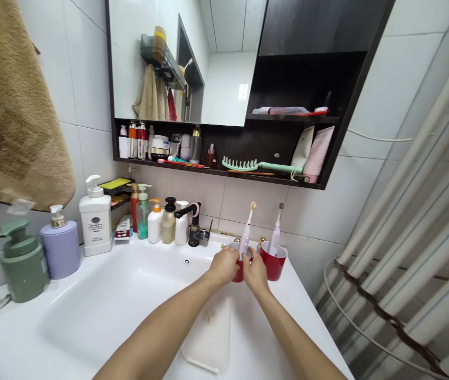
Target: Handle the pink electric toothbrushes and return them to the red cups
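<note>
My left hand [225,265] and my right hand [255,268] grip a red cup [238,273] from both sides at the sink's back right. Fingers of both hands curl around its rim, hiding most of the cup. Standing in it is a pale lilac electric toothbrush [245,240], its yellowish head pointing up. Close to the right of my right hand is a second red cup [274,266], holding another pale lilac electric toothbrush [275,240] that leans slightly.
Below my forearms, a whitish, translucent tray-like piece [208,338] lies in the white sink [101,311]. A black faucet [194,227] and several pump bottles [155,222] line the back. Overhead hangs a dark mirror cabinet [216,170]; a white folding screen [402,253] stands right.
</note>
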`<state>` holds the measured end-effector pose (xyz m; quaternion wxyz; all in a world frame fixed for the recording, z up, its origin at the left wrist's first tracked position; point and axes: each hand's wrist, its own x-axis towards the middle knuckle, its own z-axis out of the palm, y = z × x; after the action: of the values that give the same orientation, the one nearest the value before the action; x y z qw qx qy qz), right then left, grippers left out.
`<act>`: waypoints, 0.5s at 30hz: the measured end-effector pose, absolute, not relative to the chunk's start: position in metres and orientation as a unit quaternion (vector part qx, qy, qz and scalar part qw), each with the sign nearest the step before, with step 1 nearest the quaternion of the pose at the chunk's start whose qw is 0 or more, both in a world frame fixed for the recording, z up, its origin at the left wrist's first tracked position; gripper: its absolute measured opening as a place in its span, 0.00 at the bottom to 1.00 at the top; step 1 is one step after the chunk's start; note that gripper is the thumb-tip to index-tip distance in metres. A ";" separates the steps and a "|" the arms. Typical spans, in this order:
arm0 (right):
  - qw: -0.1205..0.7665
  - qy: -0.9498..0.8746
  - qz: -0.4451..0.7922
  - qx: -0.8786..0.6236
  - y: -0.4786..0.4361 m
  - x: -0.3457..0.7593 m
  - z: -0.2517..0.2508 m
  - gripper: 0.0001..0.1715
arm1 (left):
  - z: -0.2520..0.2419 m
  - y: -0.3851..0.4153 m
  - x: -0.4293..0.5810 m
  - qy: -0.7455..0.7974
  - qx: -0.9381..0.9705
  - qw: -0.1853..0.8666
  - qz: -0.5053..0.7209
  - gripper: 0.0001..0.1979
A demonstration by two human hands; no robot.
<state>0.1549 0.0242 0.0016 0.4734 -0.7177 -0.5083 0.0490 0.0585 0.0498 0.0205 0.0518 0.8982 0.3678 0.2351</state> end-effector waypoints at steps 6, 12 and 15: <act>0.473 -0.521 0.043 -0.709 0.031 0.163 -0.008 0.26 | 0.020 0.077 0.086 0.381 0.890 0.056 0.244 0.09; 0.485 -0.506 0.068 -0.710 0.043 0.173 -0.010 0.28 | 0.018 0.091 0.098 0.375 0.889 0.070 0.255 0.11; 0.502 -0.500 0.077 -0.702 0.040 0.173 -0.009 0.29 | 0.018 0.090 0.097 0.357 0.888 0.081 0.277 0.13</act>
<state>0.1725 0.0400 -0.0085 0.5022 -0.7017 -0.4996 0.0765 0.0969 0.0899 0.0181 0.0811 0.8882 0.3574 0.2770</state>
